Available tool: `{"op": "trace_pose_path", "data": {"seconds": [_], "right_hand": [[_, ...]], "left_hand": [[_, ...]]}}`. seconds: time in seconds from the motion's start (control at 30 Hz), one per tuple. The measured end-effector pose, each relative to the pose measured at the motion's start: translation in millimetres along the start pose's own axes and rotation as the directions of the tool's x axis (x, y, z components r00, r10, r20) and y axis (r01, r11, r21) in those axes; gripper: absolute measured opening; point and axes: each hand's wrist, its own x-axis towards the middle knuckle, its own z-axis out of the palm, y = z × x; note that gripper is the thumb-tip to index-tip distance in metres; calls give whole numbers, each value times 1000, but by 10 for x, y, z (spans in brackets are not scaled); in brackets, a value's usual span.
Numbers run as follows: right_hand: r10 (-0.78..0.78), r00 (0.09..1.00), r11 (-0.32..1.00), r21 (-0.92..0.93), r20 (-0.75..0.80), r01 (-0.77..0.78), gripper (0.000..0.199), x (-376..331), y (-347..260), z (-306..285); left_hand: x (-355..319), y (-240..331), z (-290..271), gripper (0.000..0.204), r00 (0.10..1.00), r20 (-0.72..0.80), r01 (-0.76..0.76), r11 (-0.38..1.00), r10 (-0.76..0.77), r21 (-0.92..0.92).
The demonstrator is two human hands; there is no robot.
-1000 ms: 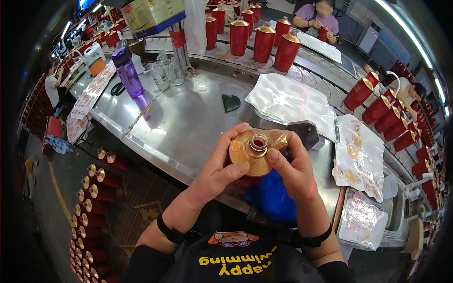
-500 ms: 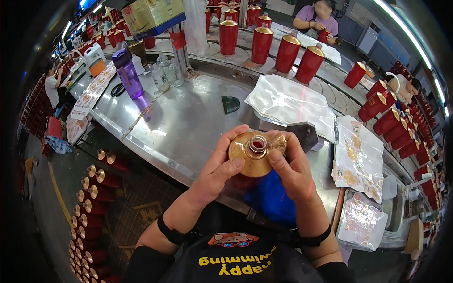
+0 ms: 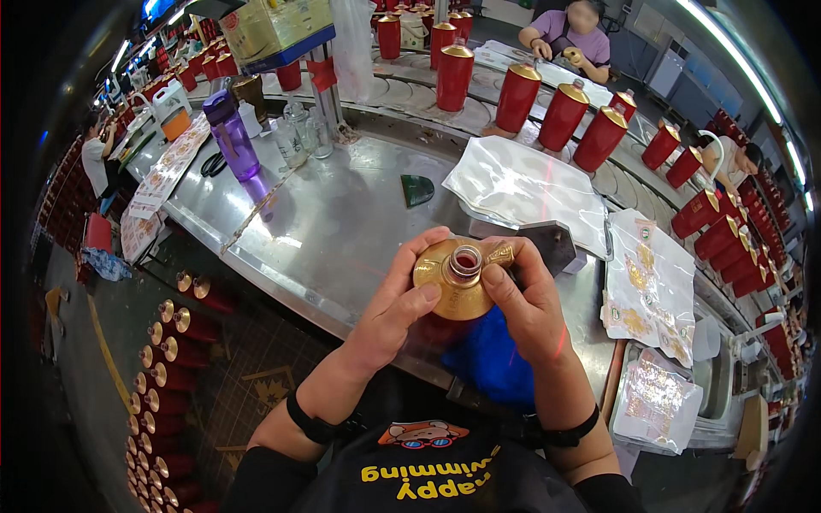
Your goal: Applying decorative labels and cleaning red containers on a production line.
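A red bottle (image 3: 449, 295) with a gold shoulder and a bare, uncapped neck is held upright between my hands, above the near edge of the metal table. My left hand (image 3: 392, 312) wraps its left side, thumb lying on the gold shoulder. On the other side, my right hand (image 3: 534, 308) pinches a small gold patterned decal (image 3: 499, 255) beside the neck, its thumb against the shoulder. The right fingers are partly hidden behind the bottle. A crumpled blue cloth (image 3: 494, 363) lies below the right hand.
The metal table (image 3: 333, 214) bears a dark green scraper-like piece (image 3: 417, 190), a purple water bottle (image 3: 231, 137), glass bottles (image 3: 295, 137) and decal sheets (image 3: 650, 286). Behind, red bottles (image 3: 564, 115) stand on a conveyor; a co-worker (image 3: 575, 38) sits beyond. More bottles (image 3: 175, 350) stand at lower left.
The gold decal has turned and looks narrower under my right thumb. My hands have hardly moved. The conveyor's bottles have shifted right, and the co-worker's hands have moved.
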Motion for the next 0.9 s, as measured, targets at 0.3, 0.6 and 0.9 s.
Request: {"op": "trace_pose_path", "data": {"seconds": [0.3, 0.6, 0.9], "right_hand": [[-90, 991, 988, -117, 97, 102, 46, -8, -51, -23], [-34, 994, 999, -20, 100, 36, 46, -9, -56, -42], [-10, 995, 999, -41, 97, 14, 45, -6, -35, -57]], "left_hand": [[12, 41, 4, 59, 996, -31, 77, 988, -82, -135], [2, 15, 16, 58, 998, -16, 59, 990, -62, -126], [51, 129, 45, 54, 971, -119, 172, 954, -206, -247]]}}
